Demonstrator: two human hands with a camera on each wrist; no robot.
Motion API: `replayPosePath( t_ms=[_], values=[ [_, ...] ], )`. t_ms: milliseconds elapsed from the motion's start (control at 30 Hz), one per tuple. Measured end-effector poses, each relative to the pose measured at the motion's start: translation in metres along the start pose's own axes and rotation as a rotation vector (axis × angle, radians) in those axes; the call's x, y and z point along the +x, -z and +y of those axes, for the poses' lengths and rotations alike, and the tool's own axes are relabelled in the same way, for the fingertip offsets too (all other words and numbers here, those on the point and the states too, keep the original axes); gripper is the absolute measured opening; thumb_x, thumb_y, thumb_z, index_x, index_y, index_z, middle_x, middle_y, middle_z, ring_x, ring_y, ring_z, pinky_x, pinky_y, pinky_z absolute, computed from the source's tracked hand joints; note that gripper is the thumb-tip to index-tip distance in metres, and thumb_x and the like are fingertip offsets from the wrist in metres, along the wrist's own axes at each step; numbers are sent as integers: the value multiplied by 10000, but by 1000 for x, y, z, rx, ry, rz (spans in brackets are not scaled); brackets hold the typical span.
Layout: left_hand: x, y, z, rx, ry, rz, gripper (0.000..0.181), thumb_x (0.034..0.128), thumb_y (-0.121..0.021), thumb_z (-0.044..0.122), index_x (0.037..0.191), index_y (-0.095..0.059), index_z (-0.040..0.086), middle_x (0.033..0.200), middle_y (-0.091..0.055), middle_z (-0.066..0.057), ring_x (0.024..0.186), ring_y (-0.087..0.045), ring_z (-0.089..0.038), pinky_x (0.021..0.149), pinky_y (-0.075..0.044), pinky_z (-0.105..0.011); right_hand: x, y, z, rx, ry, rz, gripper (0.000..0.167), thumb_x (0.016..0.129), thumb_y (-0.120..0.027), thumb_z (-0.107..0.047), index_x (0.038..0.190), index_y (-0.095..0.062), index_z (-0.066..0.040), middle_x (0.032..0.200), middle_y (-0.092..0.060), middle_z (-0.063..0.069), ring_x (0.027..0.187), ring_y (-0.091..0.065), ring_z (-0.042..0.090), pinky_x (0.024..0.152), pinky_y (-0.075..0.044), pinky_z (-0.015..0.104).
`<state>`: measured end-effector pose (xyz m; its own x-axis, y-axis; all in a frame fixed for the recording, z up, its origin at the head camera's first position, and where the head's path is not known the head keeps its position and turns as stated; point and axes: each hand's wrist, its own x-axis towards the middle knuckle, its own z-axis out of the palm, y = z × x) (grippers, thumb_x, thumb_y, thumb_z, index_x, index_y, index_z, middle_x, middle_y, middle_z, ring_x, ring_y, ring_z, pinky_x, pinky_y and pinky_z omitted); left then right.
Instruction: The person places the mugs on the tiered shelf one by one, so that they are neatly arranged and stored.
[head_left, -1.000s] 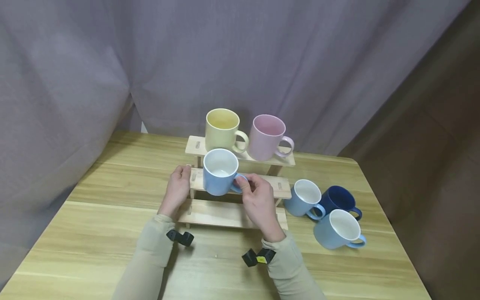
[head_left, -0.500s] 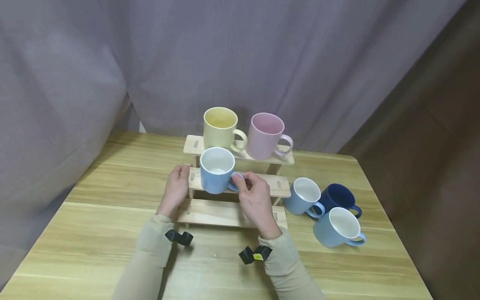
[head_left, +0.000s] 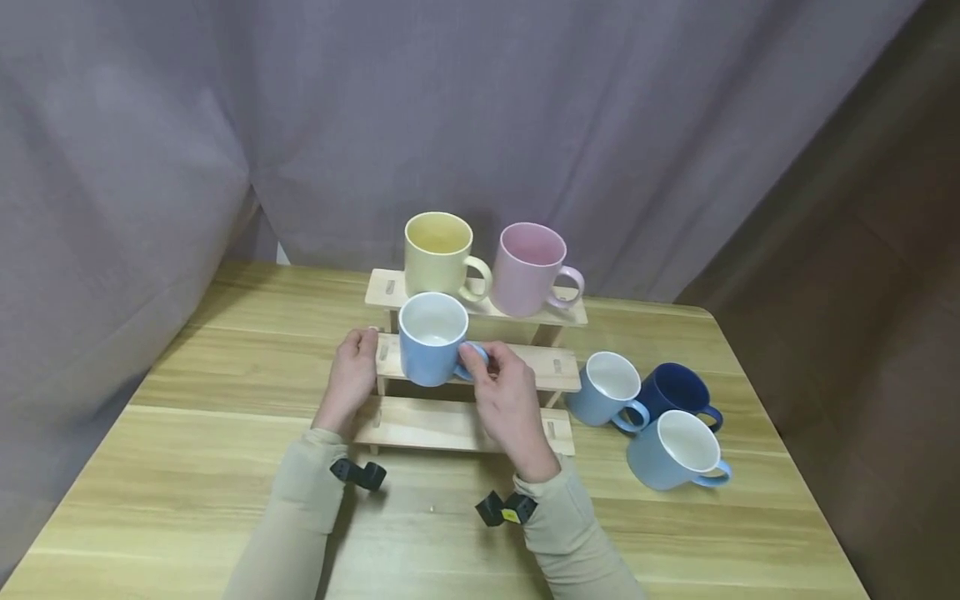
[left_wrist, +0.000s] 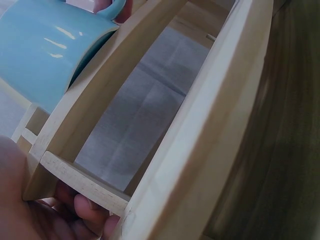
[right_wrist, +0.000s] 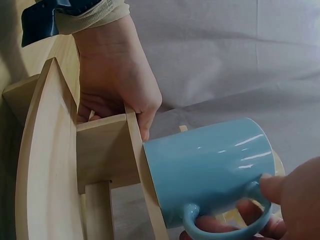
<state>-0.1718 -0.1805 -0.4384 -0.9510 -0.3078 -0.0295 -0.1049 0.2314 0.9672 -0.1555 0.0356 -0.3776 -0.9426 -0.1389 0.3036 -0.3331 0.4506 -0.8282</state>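
My right hand (head_left: 510, 400) pinches the handle of a light blue mug (head_left: 431, 354) with a white inside. The mug is upright at the left part of the middle board of a three-tier wooden stand (head_left: 543, 367). In the right wrist view, the mug's base (right_wrist: 157, 185) meets the board. My left hand (head_left: 352, 375) grips the left end of that middle board; the right wrist view shows its thumb over the board, and the left wrist view shows curled fingers (left_wrist: 90, 212) beneath. A yellow mug (head_left: 435, 267) and a pink mug (head_left: 521, 279) stand on the top tier.
Right of the stand, two light blue mugs (head_left: 600, 400) (head_left: 663, 458) and a dark blue mug (head_left: 678, 387) sit close together on the wooden table (head_left: 225, 483). The bottom tier (head_left: 427, 425) lies in front. A grey curtain (head_left: 420, 108) hangs behind.
The light blue mug has shifted very slightly left along the middle board, with my right hand on its handle. My left hand keeps its place on the stand. The head view has shifted a little.
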Motion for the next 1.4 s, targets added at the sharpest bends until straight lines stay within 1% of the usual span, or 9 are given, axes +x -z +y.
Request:
replayPosePath(
  t_ms=[133,267,533,767,900,1033,1100,1267,1400],
  values=[
    [0,0,-3,-7,8,-8,417,1066,-320,324,1163,-527,-24,868,-496,-123,740,-486,-227,660,-443,-345,-5,5,0,-23,-24,-25,439,949,-579,-479,1102,-616,-69,1033,-674,68,915,-661,189,794,-535,360],
    [0,0,-3,-12,8,-2,418,1064,-326,334,1141,-531,-22,870,-499,-120,752,-487,-224,669,-441,-342,-12,16,0,-16,-61,-25,456,949,-587,-469,1171,-581,-71,1121,-639,64,962,-654,193,837,-528,365],
    [0,0,0,-17,-1,-8,401,1066,-324,323,1118,-520,-23,832,-460,-99,697,-455,-209,625,-426,-335,-25,45,12,-79,-107,26,346,964,-605,-374,1131,-619,-71,1080,-677,100,928,-658,241,816,-519,407],
    [0,1,0,-25,-2,-11,385,1067,-325,319,1099,-511,-16,805,-436,-83,659,-433,-196,598,-410,-324,-30,71,26,-87,-143,75,339,980,-586,-345,1131,-631,-45,1162,-650,144,999,-638,275,853,-497,431],
    [0,0,-1,-28,-5,-11,380,1066,-328,317,1097,-513,-14,786,-432,-79,620,-426,-189,569,-404,-316,-34,85,34,-128,-156,142,334,986,-575,-337,1122,-641,-40,1101,-674,145,1000,-640,267,844,-506,395],
    [0,0,-1,-22,-8,-3,387,1065,-332,320,1098,-518,-18,797,-440,-85,645,-440,-198,589,-410,-325,-38,101,45,-167,-144,243,307,987,-581,-294,1096,-650,-15,1040,-684,158,933,-639,253,766,-473,221],
    [0,0,-2,-19,-4,-2,393,1066,-329,323,1101,-517,-20,802,-444,-87,651,-443,-198,590,-412,-326,-41,110,52,-199,-145,296,305,990,-576,-286,1091,-648,-7,1022,-683,157,899,-626,238,731,-429,168],
    [-1,0,-2,-21,5,-6,401,1067,-322,327,1105,-516,-22,812,-457,-91,656,-451,-196,592,-417,-320,-51,135,68,-264,-201,409,349,1001,-542,-305,1106,-628,17,1039,-656,164,915,-577,168,745,-408,198],
    [-1,0,-1,-30,7,-2,397,1066,-324,327,1097,-518,-17,825,-461,-97,684,-455,-207,618,-418,-328,-60,153,80,-275,-266,503,384,1000,-531,-319,1126,-612,35,1042,-616,164,888,-504,91,738,-392,250]
  ],
)
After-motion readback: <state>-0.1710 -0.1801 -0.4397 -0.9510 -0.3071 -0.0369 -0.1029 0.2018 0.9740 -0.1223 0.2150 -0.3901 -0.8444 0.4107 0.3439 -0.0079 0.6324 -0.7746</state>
